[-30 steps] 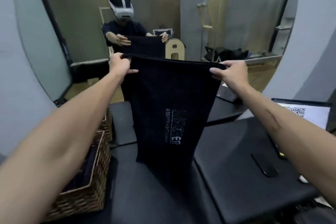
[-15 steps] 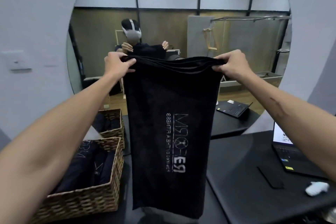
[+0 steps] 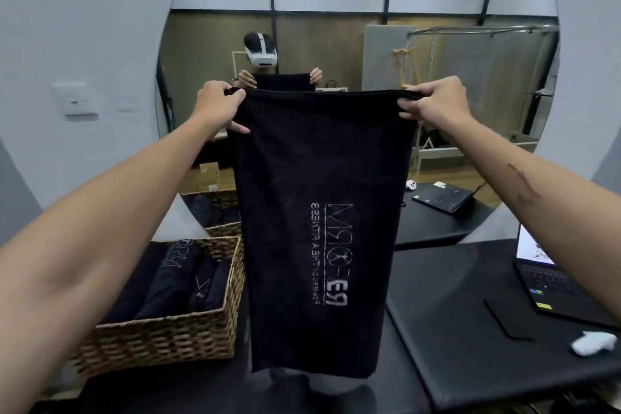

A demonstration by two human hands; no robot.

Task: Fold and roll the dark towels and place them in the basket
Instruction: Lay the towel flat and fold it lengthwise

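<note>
A dark towel (image 3: 319, 178) with pale mirrored lettering hangs straight down in front of me, folded lengthwise. My left hand (image 3: 218, 107) grips its top left corner and my right hand (image 3: 433, 104) grips its top right corner, both at about head height. The towel's lower edge hangs clear above the black padded table (image 3: 453, 329). A wicker basket (image 3: 161, 339) stands at the lower left and holds several rolled dark towels (image 3: 181, 282).
A large round mirror (image 3: 470, 60) on the wall ahead reflects me, the towel and the room. An open laptop (image 3: 554, 282) sits at the right of the table, with a dark phone (image 3: 507, 319) and a small white object (image 3: 591, 343) beside it.
Both hands have lifted the towel higher, so its lower edge now hangs off the table. The view has tilted up toward the mirror.
</note>
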